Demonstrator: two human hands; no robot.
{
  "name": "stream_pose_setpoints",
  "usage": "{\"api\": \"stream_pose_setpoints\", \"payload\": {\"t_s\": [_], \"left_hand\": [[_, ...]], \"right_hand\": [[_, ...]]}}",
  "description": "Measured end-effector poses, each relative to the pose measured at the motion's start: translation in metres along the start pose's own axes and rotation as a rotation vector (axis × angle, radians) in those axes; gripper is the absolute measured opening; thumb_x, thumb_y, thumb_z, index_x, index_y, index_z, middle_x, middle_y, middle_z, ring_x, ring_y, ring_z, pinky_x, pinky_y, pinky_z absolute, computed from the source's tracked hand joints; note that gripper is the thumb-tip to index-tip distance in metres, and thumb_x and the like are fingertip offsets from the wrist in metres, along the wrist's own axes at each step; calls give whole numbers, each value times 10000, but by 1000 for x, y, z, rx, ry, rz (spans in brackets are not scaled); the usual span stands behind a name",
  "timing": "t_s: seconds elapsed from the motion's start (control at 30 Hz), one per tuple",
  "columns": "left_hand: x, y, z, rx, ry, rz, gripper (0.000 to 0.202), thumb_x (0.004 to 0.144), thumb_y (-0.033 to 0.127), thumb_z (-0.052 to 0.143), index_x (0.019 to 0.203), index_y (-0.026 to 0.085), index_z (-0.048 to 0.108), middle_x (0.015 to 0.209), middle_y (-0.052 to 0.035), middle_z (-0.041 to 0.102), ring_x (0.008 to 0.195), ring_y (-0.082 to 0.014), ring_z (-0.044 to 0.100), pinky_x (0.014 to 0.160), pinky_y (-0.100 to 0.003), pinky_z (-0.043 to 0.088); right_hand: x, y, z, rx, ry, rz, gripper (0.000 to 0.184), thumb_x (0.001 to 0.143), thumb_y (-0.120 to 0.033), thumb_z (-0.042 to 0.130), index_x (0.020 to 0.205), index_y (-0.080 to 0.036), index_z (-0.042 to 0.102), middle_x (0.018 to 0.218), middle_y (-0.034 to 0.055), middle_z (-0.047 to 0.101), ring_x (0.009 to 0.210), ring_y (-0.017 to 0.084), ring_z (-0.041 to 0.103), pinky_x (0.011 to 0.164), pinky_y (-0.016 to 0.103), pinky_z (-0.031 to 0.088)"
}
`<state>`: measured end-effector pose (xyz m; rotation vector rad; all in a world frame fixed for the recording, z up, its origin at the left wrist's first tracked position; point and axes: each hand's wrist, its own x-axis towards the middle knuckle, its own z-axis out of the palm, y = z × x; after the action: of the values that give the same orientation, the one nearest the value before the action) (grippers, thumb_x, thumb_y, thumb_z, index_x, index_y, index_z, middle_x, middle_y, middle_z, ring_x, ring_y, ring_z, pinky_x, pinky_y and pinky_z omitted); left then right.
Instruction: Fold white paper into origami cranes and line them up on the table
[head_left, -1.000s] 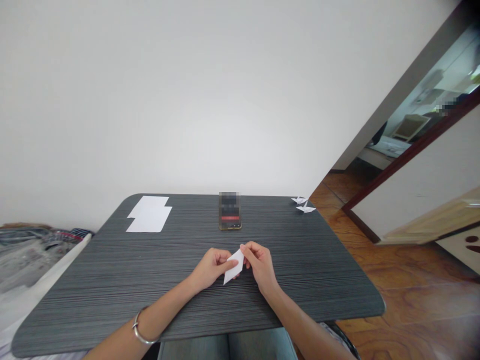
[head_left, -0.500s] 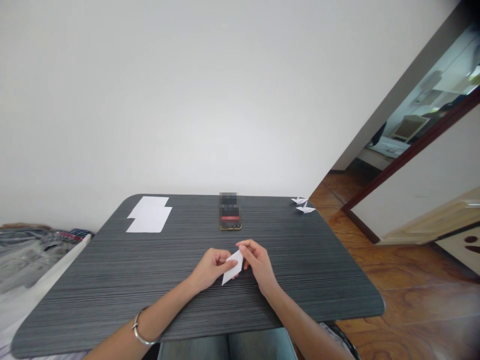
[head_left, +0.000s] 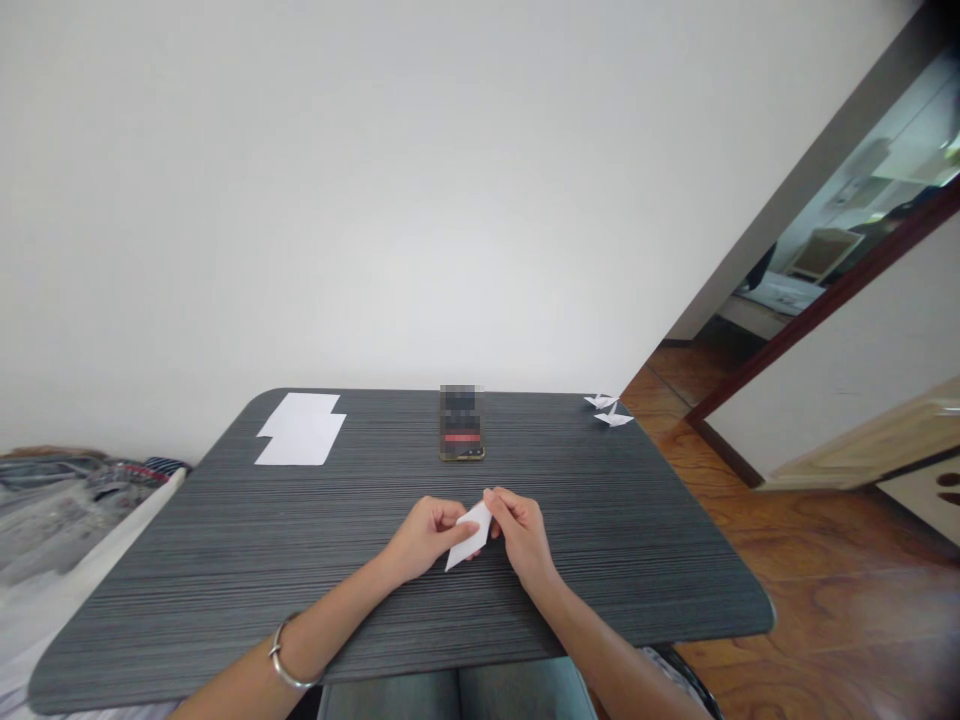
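A small piece of folded white paper, kite-like in outline, is held between my two hands above the near middle of the table. My left hand pinches its left side, thumb on top and fingers underneath. At the upper right corner, the thumb and forefinger of my right hand are closed on the paper's tip. Part of the paper is covered by my fingers. Two folded paper cranes sit at the table's far right corner.
White paper sheets lie overlapping at the far left of the dark table. A phone stands or lies near the back edge, before the wall. Piled cloth is left of the table; wooden floor shows to the right.
My right fingers have closed in tighter on the paper's upper corner, with the forefinger more bent. My left hand keeps its hold. The view has shifted very slightly.
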<state>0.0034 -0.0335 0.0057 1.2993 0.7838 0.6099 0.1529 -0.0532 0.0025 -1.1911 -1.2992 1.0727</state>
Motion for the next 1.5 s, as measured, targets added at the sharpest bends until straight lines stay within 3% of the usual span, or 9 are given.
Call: {"api": "stream_pose_setpoints", "payload": {"t_s": [0.37,0.5,0.63,0.77,0.97,1.2,1.3,1.4,1.5], "left_hand": [[-3,1,0,22,39,-8,338,710,431,611,612,108,600,575,-20,653,480,-97,531,476,-187,363],[-3,4,-1,35,47,21,367,718,449,594,610,100,630,557,-21,646,473,-96,515,483,-190,363],[-3,6,0,16,61,41,410,738,477,554,593,104,643,535,-20,639,467,-105,512,483,-199,371],[-2,4,1,-14,69,29,440,743,515,524,625,110,649,560,-28,648,494,-129,545,505,-218,405],[1,0,1,-46,190,41,535,751,585,444,536,112,569,484,-18,570,457,-109,506,480,-216,402],[0,2,-3,131,216,96,367,708,447,595,553,125,514,480,40,468,423,-59,378,412,-174,302],[0,5,-4,163,267,130,375,730,443,568,534,129,505,470,44,440,432,-61,359,420,-178,287],[-1,6,-5,182,280,136,374,747,439,546,543,127,521,472,41,435,443,-66,362,436,-183,298],[-1,6,-5,198,264,138,381,766,438,521,553,123,539,486,28,464,454,-73,383,447,-187,315]], "right_hand": [[3,6,-1,177,52,127,445,808,-513,423,720,-132,635,532,5,529,458,103,456,411,205,343],[1,5,1,113,-44,104,304,743,-440,572,627,-166,511,486,-47,473,420,76,405,403,189,309],[-1,4,2,47,-50,64,335,775,-429,533,572,-182,432,454,-64,414,408,69,363,413,194,293],[-1,2,1,40,-43,65,344,785,-460,506,587,-188,436,454,-62,405,407,74,360,411,197,298],[0,2,-1,38,-4,65,349,790,-454,503,575,-187,438,453,-61,400,409,75,355,409,199,284],[1,3,-1,65,38,70,315,780,-454,516,632,-181,467,465,-66,417,405,72,362,406,192,296],[0,2,1,87,-20,93,293,746,-464,558,704,-182,490,524,-54,469,414,75,390,396,189,303],[-1,2,2,67,-110,92,310,744,-462,562,645,-179,484,511,-50,458,415,73,385,402,191,301],[-3,0,1,43,-105,67,326,780,-453,516,607,-181,464,484,-55,425,417,75,373,419,196,304]]}}
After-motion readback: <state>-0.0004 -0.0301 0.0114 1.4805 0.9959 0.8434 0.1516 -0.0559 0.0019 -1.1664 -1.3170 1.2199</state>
